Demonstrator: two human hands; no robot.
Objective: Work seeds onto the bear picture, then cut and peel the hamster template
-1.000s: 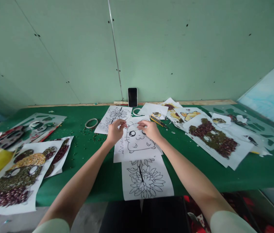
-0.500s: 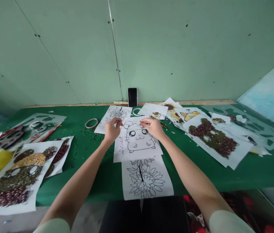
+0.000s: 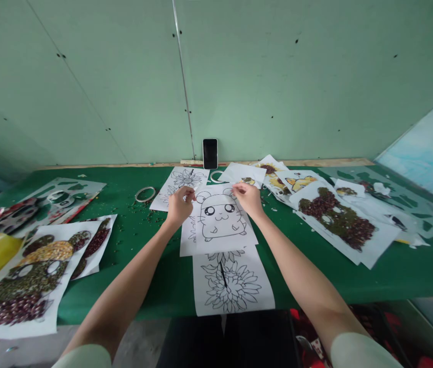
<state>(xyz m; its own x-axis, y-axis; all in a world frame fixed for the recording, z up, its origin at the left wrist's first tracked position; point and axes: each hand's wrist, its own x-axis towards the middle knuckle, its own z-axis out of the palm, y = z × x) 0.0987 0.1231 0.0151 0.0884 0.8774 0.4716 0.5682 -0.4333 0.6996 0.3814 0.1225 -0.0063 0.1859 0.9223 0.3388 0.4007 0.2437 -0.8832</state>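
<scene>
The white paper sheet printed with a black-outline hamster drawing (image 3: 222,217) lies flat at the middle of the green cloth-covered table (image 3: 155,276), on top of other flower-print sheets. It looks thin, light and limp — take it by the corners, as it would likely crease or tear. Your left hand (image 3: 180,206) pinches the far-left corner; your right hand (image 3: 250,198) pinches the far-right corner — fingers closed on the paper.

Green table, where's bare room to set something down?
Bare green table shows between the bear picture and the flower sheet, and at the near right corner. The right side is crowded with overlapping papers; the hamster sheet fills the middle.
</scene>
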